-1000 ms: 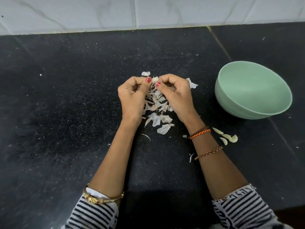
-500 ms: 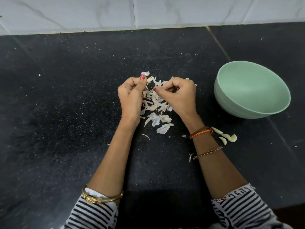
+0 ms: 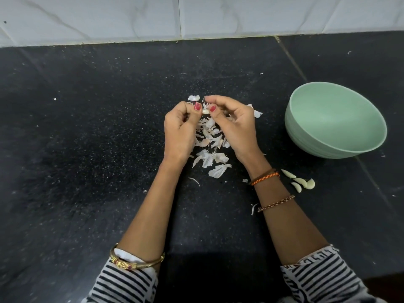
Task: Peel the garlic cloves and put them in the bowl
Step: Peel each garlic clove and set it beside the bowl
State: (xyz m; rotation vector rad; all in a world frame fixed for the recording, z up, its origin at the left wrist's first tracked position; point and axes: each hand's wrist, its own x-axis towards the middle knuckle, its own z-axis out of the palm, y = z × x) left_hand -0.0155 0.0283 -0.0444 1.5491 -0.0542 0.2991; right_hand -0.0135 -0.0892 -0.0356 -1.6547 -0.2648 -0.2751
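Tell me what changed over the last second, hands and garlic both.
The right hand, which had dipped to the pile of peels, rose back to meet the left hand; both thumbs again pinch the garlic clove over the pile. The green bowl, the peeled cloves on the counter beside the right wrist, and the peels stayed where they were.

Black speckled counter against a white tiled wall

The dark stone counter (image 3: pixel 87 149) runs to a white marble-patterned tile wall (image 3: pixel 131 16) along its far edge, and a thin seam (image 3: pixel 290 60) crosses it slantwise toward the right edge. At the near edge show black-and-white striped sleeves (image 3: pixel 124 285), a gold bangle (image 3: pixel 137 262) above the left one, and two braided thread bands (image 3: pixel 265 177) on the other wrist.
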